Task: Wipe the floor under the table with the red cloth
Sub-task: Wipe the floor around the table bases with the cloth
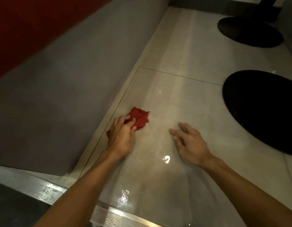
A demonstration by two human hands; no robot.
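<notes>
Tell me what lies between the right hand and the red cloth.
Only bare, glossy floor tile, as the head view shows. The right hand is open and empty; the left hand grips the red cloth.

Dim, glare on floor, edges warped

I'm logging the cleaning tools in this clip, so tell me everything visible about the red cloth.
The red cloth is a small, soft-looking fabric rag, crumpled into folds with ragged edges. It lies on the glossy beige floor tile, close to the grey base at the left. The left hand presses down on its near part, fingers curled in a grip on the folds; a corner pokes out beside the wrist. The right hand is apart from it.
</notes>
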